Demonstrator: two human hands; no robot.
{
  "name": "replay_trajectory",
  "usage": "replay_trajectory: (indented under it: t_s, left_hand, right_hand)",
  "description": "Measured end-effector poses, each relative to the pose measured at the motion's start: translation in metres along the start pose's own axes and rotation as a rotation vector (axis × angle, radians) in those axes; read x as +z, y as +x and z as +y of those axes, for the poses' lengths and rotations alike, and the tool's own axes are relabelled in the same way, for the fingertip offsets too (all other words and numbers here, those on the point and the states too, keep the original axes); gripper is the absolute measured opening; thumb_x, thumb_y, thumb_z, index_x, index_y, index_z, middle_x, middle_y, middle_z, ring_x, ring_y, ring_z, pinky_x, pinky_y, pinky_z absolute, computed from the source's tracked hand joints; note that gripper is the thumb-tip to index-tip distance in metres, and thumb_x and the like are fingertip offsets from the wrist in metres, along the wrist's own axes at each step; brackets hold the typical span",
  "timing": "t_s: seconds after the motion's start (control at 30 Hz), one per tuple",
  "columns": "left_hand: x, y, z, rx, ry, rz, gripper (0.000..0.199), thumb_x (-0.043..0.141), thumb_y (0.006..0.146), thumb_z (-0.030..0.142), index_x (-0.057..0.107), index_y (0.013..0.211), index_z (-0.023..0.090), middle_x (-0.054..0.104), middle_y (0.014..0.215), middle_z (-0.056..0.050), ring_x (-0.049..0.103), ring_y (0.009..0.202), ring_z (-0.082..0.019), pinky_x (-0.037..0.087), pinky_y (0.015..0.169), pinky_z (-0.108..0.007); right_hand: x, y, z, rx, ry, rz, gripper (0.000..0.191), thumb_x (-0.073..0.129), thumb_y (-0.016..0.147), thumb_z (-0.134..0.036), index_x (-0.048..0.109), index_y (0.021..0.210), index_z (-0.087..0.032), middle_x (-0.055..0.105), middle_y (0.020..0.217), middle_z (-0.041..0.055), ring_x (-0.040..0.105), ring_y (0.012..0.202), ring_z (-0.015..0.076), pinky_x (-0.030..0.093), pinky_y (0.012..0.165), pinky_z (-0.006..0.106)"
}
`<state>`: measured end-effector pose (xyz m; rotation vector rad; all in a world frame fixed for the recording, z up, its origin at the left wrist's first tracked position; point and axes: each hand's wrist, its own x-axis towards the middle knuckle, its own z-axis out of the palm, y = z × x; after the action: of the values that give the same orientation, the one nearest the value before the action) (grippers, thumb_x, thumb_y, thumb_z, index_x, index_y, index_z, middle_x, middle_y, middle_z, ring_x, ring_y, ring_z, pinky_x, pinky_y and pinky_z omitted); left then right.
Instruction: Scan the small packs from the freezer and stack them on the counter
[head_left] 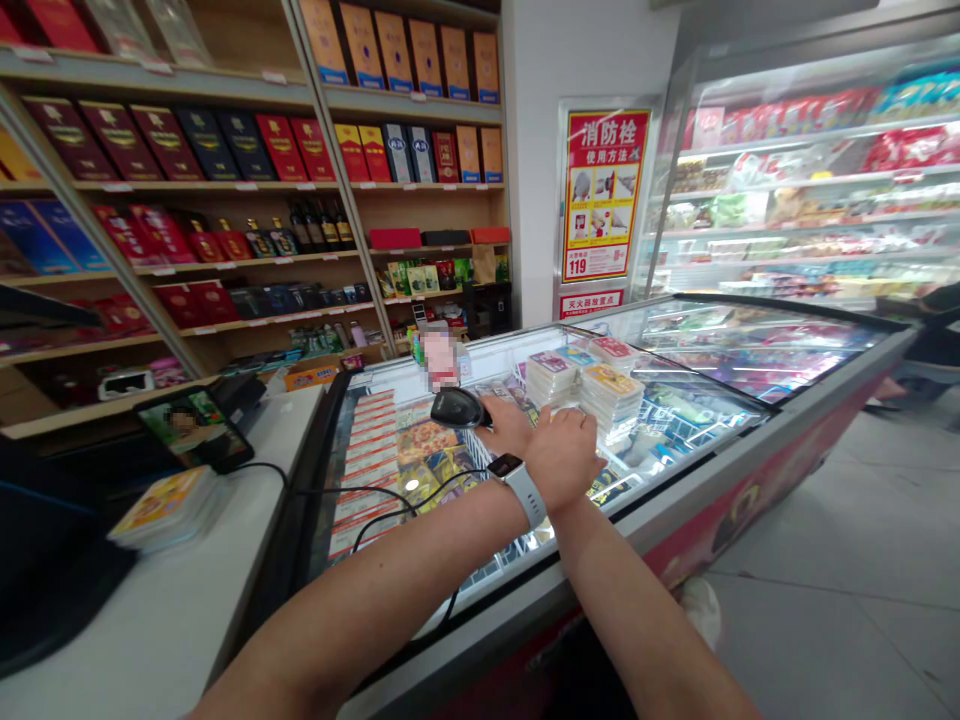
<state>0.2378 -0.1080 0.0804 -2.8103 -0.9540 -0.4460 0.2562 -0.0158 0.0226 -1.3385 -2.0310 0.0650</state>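
Note:
My arms cross over a glass-topped chest freezer (660, 505). My right hand (508, 428), partly hidden under the left, is closed around a black corded barcode scanner (456, 407) whose head points left. Over my right wrist lies my left hand (564, 462), wearing a watch with a grey strap (525, 490). Its fingers are bent and close together; whatever lies under them is hidden. Just beyond are stacked flat packs in clear wrap, one pile with a yellow top label (613, 385) and another with a pinkish one (551, 370).
Left of the freezer, a white counter (247, 560) carries another pack stack (166, 505) and a small screen (196, 425). The scanner's black cable (375, 492) loops across the glass. Shelves of boxes (247, 145) stand behind; a refrigerated display (810, 190) is at the right.

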Motion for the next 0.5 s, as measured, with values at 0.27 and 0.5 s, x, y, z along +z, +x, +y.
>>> replay_trajectory:
  t_s: [0.27, 0.5]
  left_hand:
    - [0.025, 0.031, 0.005, -0.079, 0.046, -0.071, 0.054, 0.057, 0.086, 0.052, 0.055, 0.116, 0.008, 0.059, 0.118, -0.019, 0.054, 0.113, -0.029, 0.035, 0.101, -0.048]
    - [0.039, 0.045, 0.003, -0.038, -0.005, -0.106, 0.046, 0.058, 0.089, 0.043, 0.056, 0.121, 0.012, 0.057, 0.124, -0.016, 0.056, 0.112, -0.026, 0.045, 0.097, -0.048]
  right_hand:
    - [0.001, 0.001, 0.008, -0.029, -0.002, -0.013, 0.030, 0.059, 0.082, -0.023, 0.058, 0.111, -0.016, 0.065, 0.109, 0.0091, 0.059, 0.099, 0.0231, 0.045, 0.087, 0.033]
    - [-0.003, -0.003, 0.003, -0.017, 0.044, -0.001, 0.031, 0.059, 0.082, -0.022, 0.057, 0.113, -0.021, 0.065, 0.109, 0.0064, 0.058, 0.101, 0.0217, 0.044, 0.088, 0.033]
